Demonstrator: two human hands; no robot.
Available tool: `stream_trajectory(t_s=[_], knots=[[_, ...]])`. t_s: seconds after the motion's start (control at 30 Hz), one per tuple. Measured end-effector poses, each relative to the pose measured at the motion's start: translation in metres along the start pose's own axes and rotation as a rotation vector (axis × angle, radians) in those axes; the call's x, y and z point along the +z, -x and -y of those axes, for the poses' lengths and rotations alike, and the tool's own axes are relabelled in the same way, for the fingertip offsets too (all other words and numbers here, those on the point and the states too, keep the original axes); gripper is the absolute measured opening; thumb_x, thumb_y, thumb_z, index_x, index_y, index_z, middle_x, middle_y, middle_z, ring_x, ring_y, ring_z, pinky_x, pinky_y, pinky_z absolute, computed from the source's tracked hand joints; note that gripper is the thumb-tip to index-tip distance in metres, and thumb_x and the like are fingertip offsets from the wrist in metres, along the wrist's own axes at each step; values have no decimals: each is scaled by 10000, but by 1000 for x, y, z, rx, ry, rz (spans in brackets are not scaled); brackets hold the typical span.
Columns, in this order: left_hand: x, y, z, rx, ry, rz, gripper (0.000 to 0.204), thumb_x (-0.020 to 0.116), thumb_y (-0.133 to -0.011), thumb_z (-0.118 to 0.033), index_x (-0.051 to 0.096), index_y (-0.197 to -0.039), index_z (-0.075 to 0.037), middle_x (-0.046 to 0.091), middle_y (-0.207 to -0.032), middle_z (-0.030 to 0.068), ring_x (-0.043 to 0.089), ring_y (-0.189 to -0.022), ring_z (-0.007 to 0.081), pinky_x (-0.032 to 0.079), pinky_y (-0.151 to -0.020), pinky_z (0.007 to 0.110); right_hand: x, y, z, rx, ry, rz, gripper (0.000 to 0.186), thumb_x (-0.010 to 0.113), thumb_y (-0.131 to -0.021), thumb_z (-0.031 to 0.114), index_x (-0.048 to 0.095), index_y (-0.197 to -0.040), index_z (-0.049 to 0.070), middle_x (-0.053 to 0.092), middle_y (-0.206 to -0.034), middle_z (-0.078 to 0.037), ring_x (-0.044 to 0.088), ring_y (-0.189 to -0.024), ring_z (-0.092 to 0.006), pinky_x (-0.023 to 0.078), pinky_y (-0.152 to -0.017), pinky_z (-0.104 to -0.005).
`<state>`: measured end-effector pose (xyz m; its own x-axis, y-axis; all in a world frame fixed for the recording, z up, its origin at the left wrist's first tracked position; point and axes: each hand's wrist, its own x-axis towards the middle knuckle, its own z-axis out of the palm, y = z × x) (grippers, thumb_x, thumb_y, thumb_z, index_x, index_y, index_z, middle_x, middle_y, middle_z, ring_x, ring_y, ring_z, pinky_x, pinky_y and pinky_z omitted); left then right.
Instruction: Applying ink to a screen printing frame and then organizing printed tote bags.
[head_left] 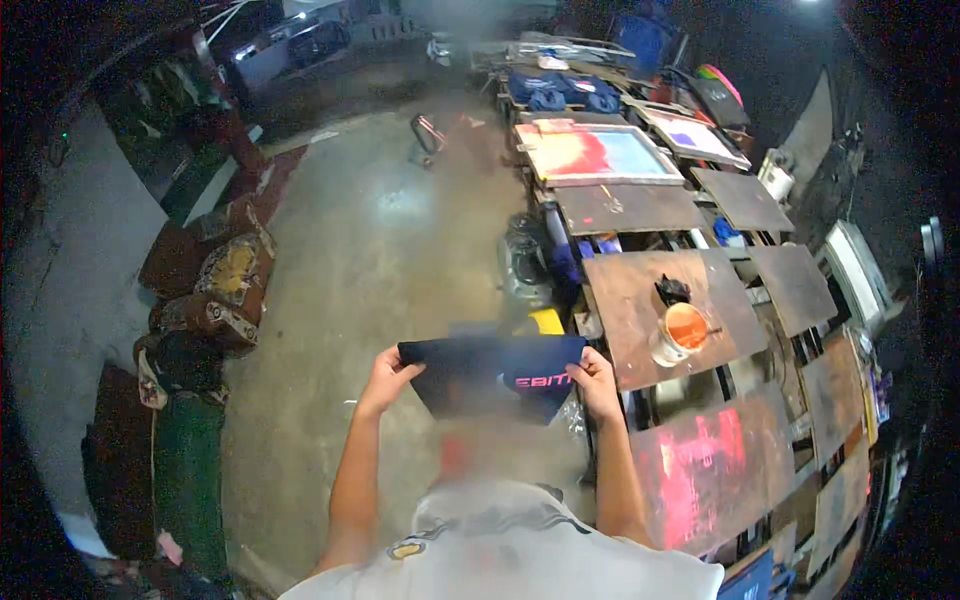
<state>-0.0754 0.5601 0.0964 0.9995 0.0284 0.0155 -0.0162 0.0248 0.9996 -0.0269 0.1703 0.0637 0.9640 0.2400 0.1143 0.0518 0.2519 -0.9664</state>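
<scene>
Nearest to us is our own white shirt, filling the lower edge, with both bare forearms rising from it. Our left hand is clenched on the upper left corner of a dark navy piece of cloth, and our right hand pinches its upper right corner, so the cloth hangs stretched between the two grips, its top edge level and its lower part tapering down toward our chest. Pink printed lettering shows on the cloth just beside our right hand. The cloth is held in the air above the grey concrete floor, just left of a long run of brown printing boards. We count one cloth in our hands. On the nearest large board stands one plastic tub of orange ink, with one small black lump just behind it. The board closest to our right elbow is smeared with pink ink. Farther along the row lies one framed printing screen stained red and pale blue, and a second, smaller screen sits beside it to the right. To our left, well apart from the cloth, worn patterned cushions are heaped against the wall.
</scene>
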Motion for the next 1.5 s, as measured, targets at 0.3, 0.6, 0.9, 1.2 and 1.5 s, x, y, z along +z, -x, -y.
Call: stream_trajectory(t_s=[0.3, 0.6, 0.9, 1.2, 1.5], knots=[[-63, -73, -16, 44, -92, 57, 183, 741, -805, -20, 670, -974, -28, 670, -895, -18, 605, -838, 84, 500, -775, 267, 60, -83, 10, -21, 58, 19, 207, 625, -900, 48, 639, -1103, 8, 664, -952, 10, 583, -849, -63, 466, -767, -239], [-142, -116, -26, 29, -41, 78, 178, 744, -825, -85, 664, -967, -12, 660, -864, -9, 592, -818, 72, 490, -737, 257, 105, -178, -30, -13, 148, 22, 134, 639, -886, 17, 669, -1017, 9, 633, -861, 38, 554, -794, -44, 452, -735, -216], [-214, -159, -6, -184, -192, 379, 302, 753, -851, -193, 668, -1078, -12, 679, -940, 1, 612, -861, 102, 504, -792, 280, 165, -253, -35, -108, 273, 31, 191, 626, -941, 155, 698, -1065, 29, 682, -937, -5, 603, -893, -97, 473, -799, -255], [-180, -271, 20, -200, -218, 493, 326, 705, -896, -164, 652, -1167, 9, 683, -1019, 0, 602, -929, 93, 503, -847, 279, 166, -332, -32, -123, 390, 66, 177, 595, -905, 48, 696, -1047, 17, 679, -900, -19, 609, -846, -112, 481, -770, -260], [-146, -408, 21, 137, -225, 200, 270, 610, -846, -33, 596, -1114, 3, 663, -895, 17, 594, -795, 104, 498, -712, 267, 98, -423, -23, 30, 373, 16, 211, 600, -872, 28, 678, -1069, 24, 677, -877, -9, 596, -780, -79, 484, -694, -240]])
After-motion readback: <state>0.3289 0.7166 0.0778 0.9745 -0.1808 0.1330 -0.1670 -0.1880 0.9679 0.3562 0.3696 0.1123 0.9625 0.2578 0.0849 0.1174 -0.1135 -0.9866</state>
